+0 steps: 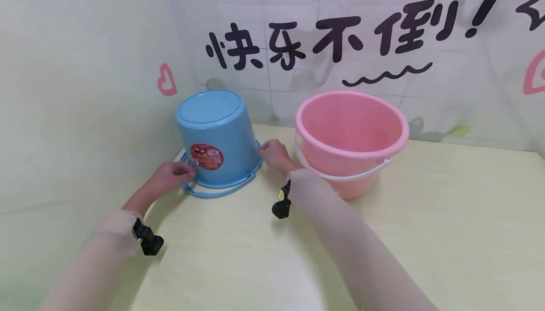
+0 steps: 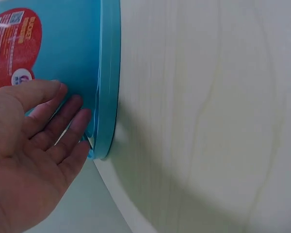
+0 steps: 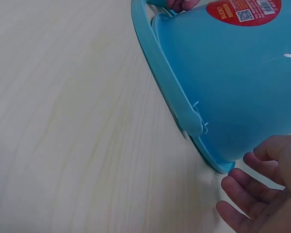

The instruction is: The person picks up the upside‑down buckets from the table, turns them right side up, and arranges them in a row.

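A blue bucket [image 1: 213,136] stands upside down on the table, its base facing up and a red label [image 1: 206,157] on its side. Its blue handle [image 1: 221,191] lies low around the front of the rim. My left hand [image 1: 172,176] is at the bucket's left side, fingers loosely bent; in the left wrist view the fingertips [image 2: 80,114] are close to the wall, contact uncertain. On the other side my right hand [image 1: 277,155] is by the lower rim, thumb and fingers [image 3: 242,187] apart in the right wrist view. Neither hand grips the rim.
A pink bucket [image 1: 351,100] with a white handle [image 1: 340,177] stands upright just right of my right hand. Walls rise behind and at the left; a printed cloth [image 1: 298,79] hangs at the back. The pale table [image 1: 238,254] extends to the front and right.
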The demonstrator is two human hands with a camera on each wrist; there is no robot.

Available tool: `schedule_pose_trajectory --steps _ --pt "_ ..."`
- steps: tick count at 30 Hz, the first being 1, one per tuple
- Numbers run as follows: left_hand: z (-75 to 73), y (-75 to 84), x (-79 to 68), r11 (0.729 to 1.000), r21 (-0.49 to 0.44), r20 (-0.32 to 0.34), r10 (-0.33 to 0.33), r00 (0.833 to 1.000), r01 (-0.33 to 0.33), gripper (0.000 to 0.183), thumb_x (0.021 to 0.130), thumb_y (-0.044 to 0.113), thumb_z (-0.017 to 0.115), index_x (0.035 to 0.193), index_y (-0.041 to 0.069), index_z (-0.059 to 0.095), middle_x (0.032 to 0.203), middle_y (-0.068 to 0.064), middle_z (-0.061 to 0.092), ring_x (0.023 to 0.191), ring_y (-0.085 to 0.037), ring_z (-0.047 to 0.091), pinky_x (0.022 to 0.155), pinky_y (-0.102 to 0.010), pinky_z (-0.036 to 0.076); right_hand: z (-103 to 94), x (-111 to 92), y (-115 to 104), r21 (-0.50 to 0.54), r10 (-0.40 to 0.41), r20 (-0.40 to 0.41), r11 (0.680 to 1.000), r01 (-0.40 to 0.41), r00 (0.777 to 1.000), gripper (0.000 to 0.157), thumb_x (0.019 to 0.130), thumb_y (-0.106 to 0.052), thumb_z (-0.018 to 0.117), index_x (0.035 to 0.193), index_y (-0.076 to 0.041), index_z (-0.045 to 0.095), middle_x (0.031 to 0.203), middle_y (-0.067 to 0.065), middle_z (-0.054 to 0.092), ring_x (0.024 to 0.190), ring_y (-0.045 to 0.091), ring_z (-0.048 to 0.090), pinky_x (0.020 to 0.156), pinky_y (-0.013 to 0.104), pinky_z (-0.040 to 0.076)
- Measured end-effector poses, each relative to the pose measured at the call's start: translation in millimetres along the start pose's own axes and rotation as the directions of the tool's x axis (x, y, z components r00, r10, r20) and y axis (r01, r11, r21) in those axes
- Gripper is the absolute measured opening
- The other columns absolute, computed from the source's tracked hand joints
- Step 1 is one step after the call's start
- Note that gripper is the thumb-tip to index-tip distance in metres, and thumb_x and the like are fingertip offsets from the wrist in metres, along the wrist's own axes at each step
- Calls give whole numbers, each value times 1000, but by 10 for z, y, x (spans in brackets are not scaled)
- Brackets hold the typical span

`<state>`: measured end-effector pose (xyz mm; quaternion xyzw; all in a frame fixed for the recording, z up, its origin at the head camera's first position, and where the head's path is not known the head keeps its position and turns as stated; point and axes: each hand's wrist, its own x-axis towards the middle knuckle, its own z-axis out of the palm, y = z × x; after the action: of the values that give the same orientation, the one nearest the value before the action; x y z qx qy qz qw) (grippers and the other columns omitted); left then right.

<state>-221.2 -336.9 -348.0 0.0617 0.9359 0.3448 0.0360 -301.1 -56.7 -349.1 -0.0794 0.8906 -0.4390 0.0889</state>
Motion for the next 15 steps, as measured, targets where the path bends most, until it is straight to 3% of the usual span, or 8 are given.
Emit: schedule_pose_trajectory --steps 9,15 --pt "102 110 -22 990 109 64 85 994 -92 20 88 12 59 100 -5 63 97 -17 63 92 -33 57 72 -41 50 31 49 54 17 5 16 1000 -6 1000 26 89 -12 56 108 2 63 110 14 61 95 25 56 81 33 47" --pt "191 181 -18 977 136 138 146 980 -164 20 86 11 64 99 -4 65 94 -14 65 85 -26 58 73 -40 50 60 76 39 -7 10 16 1000 -10 1000 28 87 -10 58 112 2 62 115 14 60 101 24 55 85 32 46"
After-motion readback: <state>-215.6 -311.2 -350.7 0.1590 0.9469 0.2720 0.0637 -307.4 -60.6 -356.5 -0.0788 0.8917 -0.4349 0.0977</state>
